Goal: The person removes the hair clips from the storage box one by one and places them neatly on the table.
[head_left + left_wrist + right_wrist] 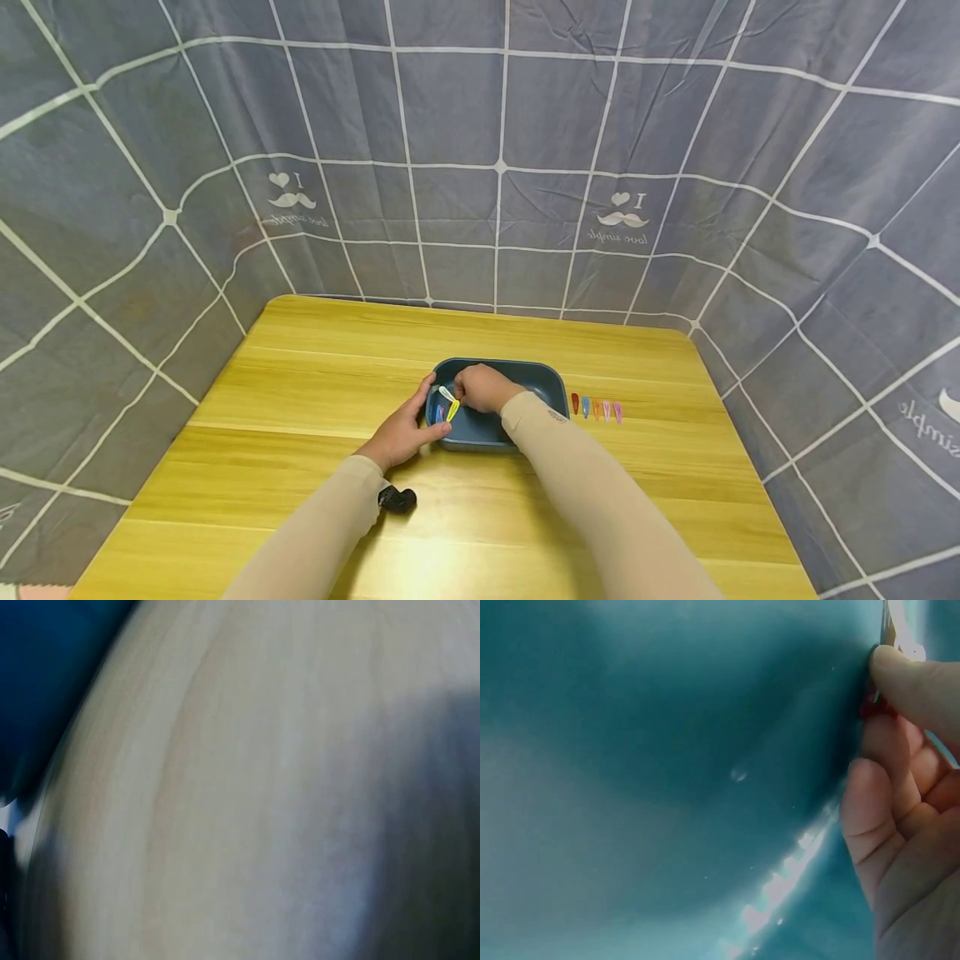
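A dark blue rectangular box (480, 442) stands on the table. My left hand (401, 435) holds its left end, thumb over the front rim and fingers along the outer left side. My right hand (486, 388) is inside the box; in the right wrist view its thumb and forefinger pinch a hair clip (874, 703), red at its lower end and mostly covered by the fingers. Beside the right fingertips, in the left part of the box, lie a white hair clip (446, 392), a yellow hair clip (453, 410) and a blue one (439, 413), partly overlapping.
Right of the box, several hair clips lie in a row, among them a dark red clip (575, 403), a blue clip (586, 407) and a pink clip (617, 412). A small black object (397, 500) sits at the left wrist. Grey curtains (450, 200) surround the wooden table (337, 367).
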Available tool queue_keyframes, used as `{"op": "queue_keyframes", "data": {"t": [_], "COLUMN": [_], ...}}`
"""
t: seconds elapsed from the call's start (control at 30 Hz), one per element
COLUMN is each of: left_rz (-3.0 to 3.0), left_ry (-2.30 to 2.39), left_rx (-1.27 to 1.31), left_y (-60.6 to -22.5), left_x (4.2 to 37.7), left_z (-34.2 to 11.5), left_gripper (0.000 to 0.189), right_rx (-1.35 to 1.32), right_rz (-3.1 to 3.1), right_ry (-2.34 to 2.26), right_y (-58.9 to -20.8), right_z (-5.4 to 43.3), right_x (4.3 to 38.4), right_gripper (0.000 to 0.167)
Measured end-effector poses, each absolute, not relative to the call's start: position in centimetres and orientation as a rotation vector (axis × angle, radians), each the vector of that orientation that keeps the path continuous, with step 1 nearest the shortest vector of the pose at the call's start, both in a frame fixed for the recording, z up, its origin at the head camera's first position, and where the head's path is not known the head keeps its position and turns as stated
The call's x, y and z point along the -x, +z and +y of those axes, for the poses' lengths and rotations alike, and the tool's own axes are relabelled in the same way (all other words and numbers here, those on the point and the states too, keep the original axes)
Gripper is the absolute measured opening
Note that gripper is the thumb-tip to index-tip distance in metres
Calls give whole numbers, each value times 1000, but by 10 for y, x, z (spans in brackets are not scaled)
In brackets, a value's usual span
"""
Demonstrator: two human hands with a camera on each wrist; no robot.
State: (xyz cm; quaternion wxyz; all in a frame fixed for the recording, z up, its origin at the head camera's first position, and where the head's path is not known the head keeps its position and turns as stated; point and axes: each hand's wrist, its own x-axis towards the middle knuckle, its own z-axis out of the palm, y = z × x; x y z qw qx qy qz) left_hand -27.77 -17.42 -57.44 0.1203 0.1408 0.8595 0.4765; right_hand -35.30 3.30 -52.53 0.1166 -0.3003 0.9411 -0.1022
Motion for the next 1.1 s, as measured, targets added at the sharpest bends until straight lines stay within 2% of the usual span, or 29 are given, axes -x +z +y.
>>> {"op": "queue_keyframes", "data": {"t": [0.2,0.43,0.73,0.9,1.1], "left_rz": [2515,2502,2512,2515,2509], "left_ry": [1384,1381,1372,1377,1383], "left_rx": [-414,-421,-412,-415,-406], "left_y": [-573,-573,-577,-579,-579], "left_x": [277,277,278,278,279], "left_z": [-174,-174,-174,-173,-173], "left_gripper": [96,96,97,97,97], "right_rx": [772,771,666,633,585], "right_rz": [2713,2617,2512,2539,2576], "right_ry": [-409,-554,-827,-942,-1089], "right_y": [-529,-519,-502,-493,-481], "right_z": [43,52,66,80,102], "right_x": [356,357,353,352,348], "right_gripper": [5,31,38,38,29]}}
